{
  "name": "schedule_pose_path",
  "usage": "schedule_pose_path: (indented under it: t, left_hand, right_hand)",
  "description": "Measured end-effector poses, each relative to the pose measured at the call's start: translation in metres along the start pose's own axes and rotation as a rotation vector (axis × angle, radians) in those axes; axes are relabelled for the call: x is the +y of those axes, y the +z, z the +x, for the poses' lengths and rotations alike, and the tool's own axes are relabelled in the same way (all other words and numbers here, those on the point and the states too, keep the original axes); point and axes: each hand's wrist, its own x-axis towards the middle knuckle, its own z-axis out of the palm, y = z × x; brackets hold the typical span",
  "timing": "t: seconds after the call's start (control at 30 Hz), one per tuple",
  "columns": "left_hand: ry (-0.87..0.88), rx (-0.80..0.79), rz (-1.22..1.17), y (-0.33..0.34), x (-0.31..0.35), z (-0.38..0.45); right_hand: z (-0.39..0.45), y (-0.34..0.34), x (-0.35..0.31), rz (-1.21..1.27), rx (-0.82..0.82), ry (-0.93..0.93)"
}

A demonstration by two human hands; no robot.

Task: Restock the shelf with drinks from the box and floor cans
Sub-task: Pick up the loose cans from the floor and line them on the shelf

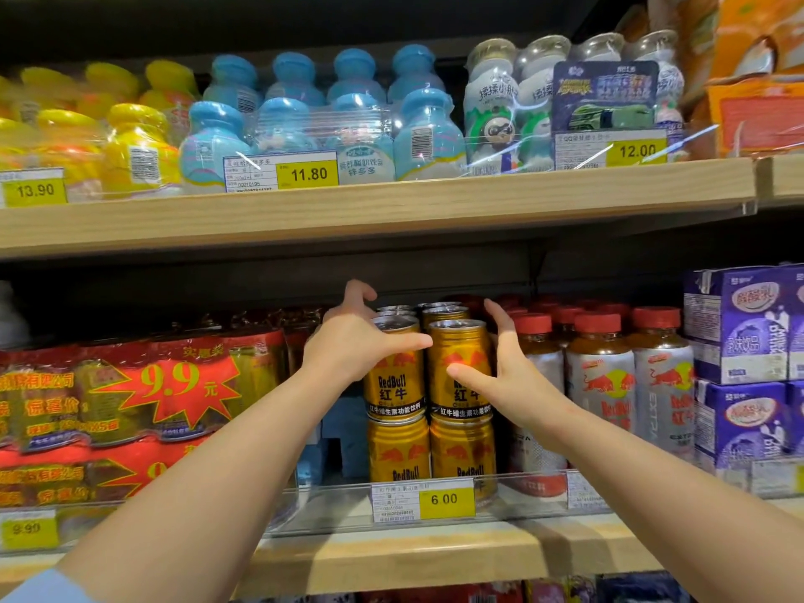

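Both hands are open, the left hand (pixel 352 337) touching the top left gold can (pixel 393 372) and the right hand (pixel 507 372) touching the top right gold can (pixel 461 367) on the shelf (pixel 391 554).

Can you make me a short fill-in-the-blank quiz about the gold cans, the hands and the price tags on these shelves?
1. The gold cans are stacked ____ layers high.
2. The yellow price tag below them reads ____.
3. The bottles right of the cans have ____ caps.
4. The left hand rests on the ____ can of the front pair, the right hand on the other.

Missing words: two; 6.00; red; left
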Motion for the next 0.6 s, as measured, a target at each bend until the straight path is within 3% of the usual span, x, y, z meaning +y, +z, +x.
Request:
schedule_pose_path:
  t: [0.27, 0.43, 0.6]
  left_hand:
    - [-0.079, -0.059, 0.005, 0.003, 0.000, 0.004]
    - [-0.015, 0.067, 0.014, 0.014, -0.011, -0.013]
    - [-0.036, 0.049, -0.168, 0.033, -0.024, -0.031]
  right_hand:
    - [0.000, 0.004, 0.007, -0.003, 0.023, -0.011]
    - [-0.002, 0.008, 0.010, 0.020, 0.046, -0.008]
    - [-0.007, 0.013, 0.014, 0.033, 0.117, -0.002]
